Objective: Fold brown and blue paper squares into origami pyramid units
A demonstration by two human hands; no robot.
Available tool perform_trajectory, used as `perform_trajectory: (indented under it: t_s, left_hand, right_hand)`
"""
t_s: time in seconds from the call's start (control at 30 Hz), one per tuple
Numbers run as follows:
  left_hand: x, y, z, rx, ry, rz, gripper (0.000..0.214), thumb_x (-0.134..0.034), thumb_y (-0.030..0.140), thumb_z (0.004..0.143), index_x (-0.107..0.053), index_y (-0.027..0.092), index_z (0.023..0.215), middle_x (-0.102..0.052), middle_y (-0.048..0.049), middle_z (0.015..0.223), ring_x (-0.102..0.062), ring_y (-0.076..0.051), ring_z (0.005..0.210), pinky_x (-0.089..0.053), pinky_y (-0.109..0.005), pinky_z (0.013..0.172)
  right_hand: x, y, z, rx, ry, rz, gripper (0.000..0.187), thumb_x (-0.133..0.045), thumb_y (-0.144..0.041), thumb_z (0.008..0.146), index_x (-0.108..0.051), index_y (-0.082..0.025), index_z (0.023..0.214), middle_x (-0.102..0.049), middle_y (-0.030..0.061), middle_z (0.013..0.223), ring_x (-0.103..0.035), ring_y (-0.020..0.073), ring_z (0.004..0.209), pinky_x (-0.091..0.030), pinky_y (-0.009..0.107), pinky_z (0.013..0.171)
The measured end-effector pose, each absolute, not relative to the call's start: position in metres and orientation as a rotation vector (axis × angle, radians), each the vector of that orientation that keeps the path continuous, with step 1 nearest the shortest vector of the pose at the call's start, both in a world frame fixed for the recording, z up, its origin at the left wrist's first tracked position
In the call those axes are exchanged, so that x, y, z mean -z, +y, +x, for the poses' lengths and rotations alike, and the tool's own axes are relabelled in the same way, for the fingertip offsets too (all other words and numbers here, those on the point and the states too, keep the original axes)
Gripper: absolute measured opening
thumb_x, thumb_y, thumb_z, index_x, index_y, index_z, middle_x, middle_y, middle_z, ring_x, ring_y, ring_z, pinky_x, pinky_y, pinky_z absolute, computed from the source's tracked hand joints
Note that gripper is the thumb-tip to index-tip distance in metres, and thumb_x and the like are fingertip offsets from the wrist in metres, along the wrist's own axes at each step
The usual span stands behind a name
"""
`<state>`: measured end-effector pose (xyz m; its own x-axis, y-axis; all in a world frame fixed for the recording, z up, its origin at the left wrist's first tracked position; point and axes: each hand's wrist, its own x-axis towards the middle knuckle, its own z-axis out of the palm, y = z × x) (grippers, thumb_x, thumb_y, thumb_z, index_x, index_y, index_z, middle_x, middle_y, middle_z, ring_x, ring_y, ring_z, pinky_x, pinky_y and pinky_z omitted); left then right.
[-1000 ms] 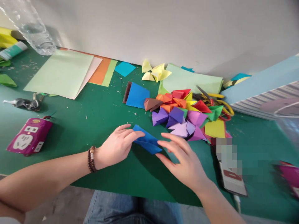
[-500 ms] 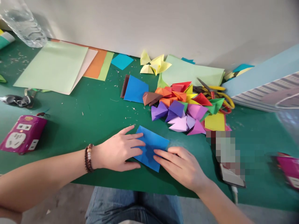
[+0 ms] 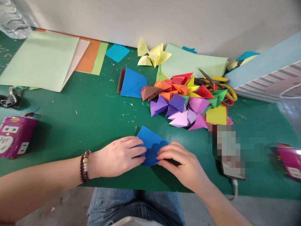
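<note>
A square of blue paper (image 3: 151, 142) lies on the green table near its front edge, its lower edge curled up and over. My left hand (image 3: 119, 157) closes on the paper's left side, fingertips curled onto it and the thumb mostly hidden. At the right corner, my right hand (image 3: 180, 161) pinches the paper between thumb and fingers. Beyond the hands lies a pile of folded paper pieces, among them a purple one (image 3: 176, 105), an orange one (image 3: 181, 88) and a brown one (image 3: 150, 92). More blue sheets (image 3: 134, 82) rest beside the brown piece.
Large pale green sheets (image 3: 42, 59) lie at the back left. Scissors (image 3: 221, 86) sit behind the folded pieces. A phone (image 3: 231, 171) with a cable is on the right. Purple power sockets (image 3: 17, 136) stand at the left, keys (image 3: 11, 99) behind them.
The blue paper's lower edge has been lifted and bent upward. Both hands have gone from lying flat with spread fingers to gripping its sides. The view has shifted slightly.
</note>
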<state>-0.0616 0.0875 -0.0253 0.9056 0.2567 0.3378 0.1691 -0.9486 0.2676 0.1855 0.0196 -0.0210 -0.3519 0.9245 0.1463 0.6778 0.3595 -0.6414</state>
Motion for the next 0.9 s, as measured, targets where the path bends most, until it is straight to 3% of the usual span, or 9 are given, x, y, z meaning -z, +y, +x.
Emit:
perform_trajectory:
  t_s: [0.1,0.23,0.5,0.9]
  left_hand:
    - [0.024,0.088,-0.062,-0.524,0.297,2.836,0.019,-0.051,0.019,0.096,-0.069,0.018,0.092,-0.068,-0.0062,0.113,-0.059,-0.021,0.112,-0.053,-0.034,0.095]
    - [0.024,0.089,-0.062,-0.503,0.289,2.829,0.019,-0.049,0.019,0.097,-0.068,0.018,0.096,-0.068,-0.0068,0.114,-0.058,-0.021,0.113,-0.052,-0.034,0.095]
    - [0.02,0.091,-0.062,-0.364,0.256,2.827,0.031,-0.045,0.018,0.098,-0.058,0.024,0.125,-0.066,-0.0067,0.109,-0.058,-0.022,0.113,-0.051,-0.037,0.096]
    - [0.02,0.091,-0.062,-0.387,0.238,2.816,0.031,-0.046,0.015,0.096,-0.06,0.017,0.124,-0.066,-0.0089,0.108,-0.059,-0.024,0.111,-0.052,-0.041,0.094]
  right_hand:
    - [0.02,0.016,0.179,-0.717,-2.043,-1.592,0.011,-0.063,-0.03,0.089,-0.068,-0.025,0.081,-0.068,0.0022,0.084,-0.064,0.0175,0.079,-0.054,0.031,0.072]
    - [0.015,0.018,0.171,-0.718,-2.016,-1.782,0.015,-0.063,-0.033,0.088,-0.065,-0.024,0.076,-0.065,0.0012,0.082,-0.062,0.0151,0.069,-0.051,0.027,0.061]
    - [0.01,0.025,0.166,-0.725,-2.065,-1.879,0.015,-0.064,-0.026,0.087,-0.061,-0.022,0.072,-0.06,-0.0012,0.076,-0.059,0.0136,0.065,-0.044,0.026,0.057]
    - [0.011,0.025,0.164,-0.664,-2.101,-1.892,0.022,-0.059,-0.023,0.087,-0.052,-0.022,0.067,-0.057,-0.0007,0.071,-0.057,0.0135,0.062,-0.04,0.026,0.054]
